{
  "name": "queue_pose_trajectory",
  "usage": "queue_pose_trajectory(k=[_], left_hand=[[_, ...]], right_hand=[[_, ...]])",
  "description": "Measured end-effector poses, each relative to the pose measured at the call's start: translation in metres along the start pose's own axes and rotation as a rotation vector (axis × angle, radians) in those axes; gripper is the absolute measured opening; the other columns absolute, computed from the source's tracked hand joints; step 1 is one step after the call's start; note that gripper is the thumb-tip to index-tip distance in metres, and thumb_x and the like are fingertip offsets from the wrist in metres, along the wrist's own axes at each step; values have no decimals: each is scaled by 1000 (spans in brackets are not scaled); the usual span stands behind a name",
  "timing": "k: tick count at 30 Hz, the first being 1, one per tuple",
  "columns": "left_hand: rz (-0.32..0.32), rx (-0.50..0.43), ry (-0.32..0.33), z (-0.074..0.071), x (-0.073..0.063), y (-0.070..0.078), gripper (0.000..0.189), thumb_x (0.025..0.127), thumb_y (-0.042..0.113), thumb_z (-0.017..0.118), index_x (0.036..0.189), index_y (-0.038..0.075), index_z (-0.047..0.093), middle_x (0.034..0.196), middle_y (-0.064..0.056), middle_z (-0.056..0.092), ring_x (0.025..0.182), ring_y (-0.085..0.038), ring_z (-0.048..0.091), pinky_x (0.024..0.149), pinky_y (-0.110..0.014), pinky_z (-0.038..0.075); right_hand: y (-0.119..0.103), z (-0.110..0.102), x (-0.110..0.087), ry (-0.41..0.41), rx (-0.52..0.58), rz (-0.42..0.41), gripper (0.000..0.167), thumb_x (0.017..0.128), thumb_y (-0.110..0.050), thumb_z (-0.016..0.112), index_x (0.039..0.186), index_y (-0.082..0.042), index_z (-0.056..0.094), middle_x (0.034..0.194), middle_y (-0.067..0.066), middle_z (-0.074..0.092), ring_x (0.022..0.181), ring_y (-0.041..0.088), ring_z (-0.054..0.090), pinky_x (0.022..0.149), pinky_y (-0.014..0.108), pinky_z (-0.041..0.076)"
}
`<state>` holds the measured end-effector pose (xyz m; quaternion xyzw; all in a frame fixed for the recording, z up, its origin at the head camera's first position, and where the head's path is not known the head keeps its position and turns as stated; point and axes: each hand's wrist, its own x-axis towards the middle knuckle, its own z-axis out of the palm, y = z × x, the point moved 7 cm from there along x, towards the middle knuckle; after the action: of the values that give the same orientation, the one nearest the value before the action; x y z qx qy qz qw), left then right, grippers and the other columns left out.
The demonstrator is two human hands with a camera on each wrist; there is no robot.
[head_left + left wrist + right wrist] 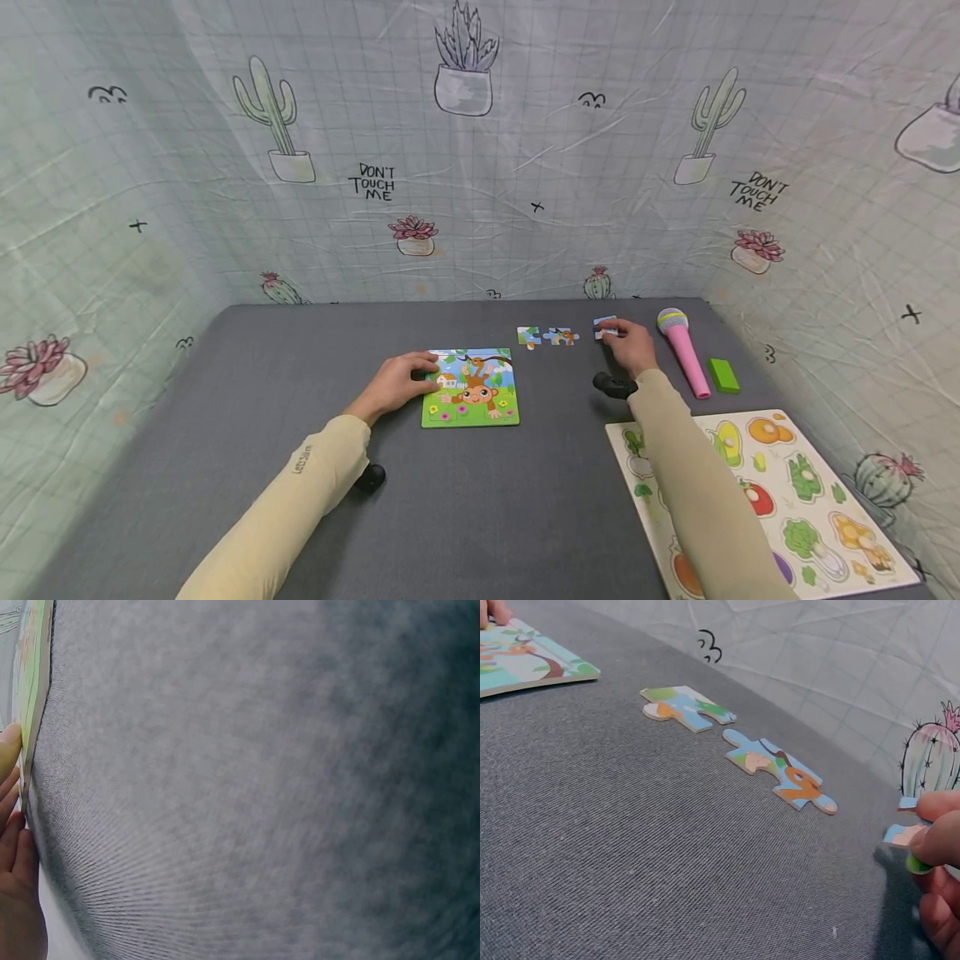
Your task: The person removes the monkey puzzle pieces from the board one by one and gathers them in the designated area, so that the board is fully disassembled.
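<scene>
- Shows small dark lettering on the left sleeve (306,458), seemingly "Let's Slim", too small to be sure.
- Passes with the right sleeve (701,492) over a vegetable board (821,512), no wording legible there.
- Rests the fingers of the left hand (393,383), loosely extended without evident grip, on the left edge of the monkey puzzle (477,397), flat on the surface (465,508).
- Farther off, pinches a puzzle piece (905,835) between thumb and fingers of the right hand (633,346); cannot tell whether clear of the surface.
- From that piece, has the monkey puzzle leftward and nearer the body, well apart.
- Left of the pinching fingers, includes a middle piece (561,336), long axis running left to right, nearer the right hand, then a left piece (528,335) just beside it.
- Farthest, reads "DON'T TOUCH ME" twice on the backdrop cloth (525,150).
</scene>
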<state>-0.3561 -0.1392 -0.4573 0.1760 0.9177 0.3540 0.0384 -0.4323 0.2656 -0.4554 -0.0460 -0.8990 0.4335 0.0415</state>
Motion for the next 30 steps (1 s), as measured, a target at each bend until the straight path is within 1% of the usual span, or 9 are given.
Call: queue_pose_trajectory(k=[5, 8, 12, 17, 21, 26, 28, 30], left_hand=[[4, 5, 0, 0, 0, 0, 38, 89, 22, 74, 122, 3, 69, 141, -10, 54, 137, -31, 41, 113, -51, 32], [5, 8, -1, 0, 0, 0, 38, 89, 22, 73, 123, 3, 68, 141, -10, 54, 137, -32, 41, 113, -51, 32], [7, 4, -2, 1, 1, 0, 39, 89, 22, 73, 123, 4, 68, 141, -9, 54, 137, -31, 41, 113, -50, 32], [6, -1, -3, 0, 0, 0, 39, 89, 22, 73, 123, 3, 68, 141, -10, 54, 137, -32, 41, 113, -51, 32], [5, -3, -5, 0, 0, 0, 39, 89, 22, 73, 123, 3, 68, 141, -10, 54, 137, -32, 41, 113, -51, 32], [6, 0, -5, 0, 1, 0, 39, 89, 23, 74, 122, 4, 69, 141, -10, 54, 137, -31, 41, 113, -50, 32], [6, 1, -4, 1, 1, -1, 38, 89, 23, 74, 122, 4, 69, 141, -9, 54, 137, -31, 41, 113, -50, 33], [6, 2, -5, 1, 1, -1, 38, 89, 22, 74, 122, 4, 69, 141, -10, 54, 137, -31, 41, 113, -51, 33]], right_hand=[[-1, 1, 1, -42, -6, -4, 31, 98, -14, 59, 127, -4, 66, 137, 22, 54, 128, 39, 46, 103, 52, 40], [-3, 1, 0, -56, -17, -10, 31, 97, -15, 60, 124, -3, 67, 133, 22, 57, 124, 39, 50, 100, 51, 42], [-4, 2, -2, -62, -63, -39, 30, 97, -15, 61, 123, -2, 67, 128, 23, 60, 118, 39, 53, 98, 52, 43], [-4, 3, -3, -39, -157, -104, 32, 97, -16, 60, 125, -2, 66, 123, 24, 63, 114, 40, 55, 98, 54, 43], [-4, 2, -3, -14, -210, -153, 34, 97, -18, 60, 125, 0, 66, 119, 26, 64, 110, 41, 58, 96, 56, 44], [-5, 1, -2, 15, -226, -234, 31, 93, -15, 65, 118, 2, 69, 115, 28, 65, 105, 42, 61, 92, 57, 46], [-6, 1, -2, 10, -227, -244, 31, 93, -14, 66, 118, 4, 68, 114, 28, 65, 104, 42, 62, 91, 56, 47], [-5, 1, -2, -1, -229, -235, 34, 92, -15, 67, 119, 5, 67, 113, 28, 65, 103, 42, 62, 91, 56, 47]])
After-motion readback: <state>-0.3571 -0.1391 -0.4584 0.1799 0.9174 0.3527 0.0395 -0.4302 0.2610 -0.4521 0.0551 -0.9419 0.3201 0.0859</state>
